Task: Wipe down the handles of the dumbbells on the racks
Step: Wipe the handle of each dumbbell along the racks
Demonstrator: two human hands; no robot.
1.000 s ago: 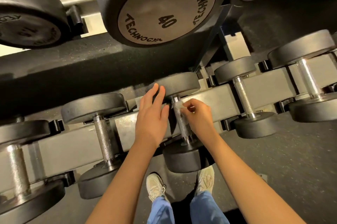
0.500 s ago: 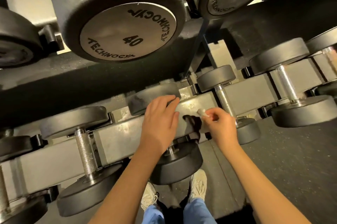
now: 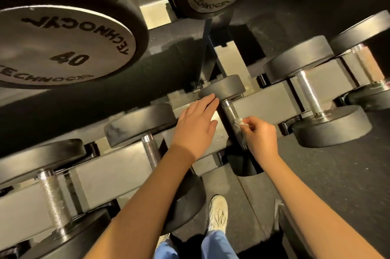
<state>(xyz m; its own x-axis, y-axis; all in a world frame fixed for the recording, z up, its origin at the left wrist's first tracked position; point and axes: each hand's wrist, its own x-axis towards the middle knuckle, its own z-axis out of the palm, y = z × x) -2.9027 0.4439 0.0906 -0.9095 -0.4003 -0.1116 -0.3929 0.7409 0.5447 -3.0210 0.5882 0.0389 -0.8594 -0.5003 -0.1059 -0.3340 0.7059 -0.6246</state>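
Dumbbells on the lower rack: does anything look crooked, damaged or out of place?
Nothing is out of place: the dumbbells sit parallel in the lower rack. The only oddity is pale scuffing on the rubber head beside the left hand.

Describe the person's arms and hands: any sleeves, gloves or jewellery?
The left hand and right hand wear no gloves; no ring, watch or bracelet is visible. The left arm and right arm are bare to the frame edge, no sleeves showing.
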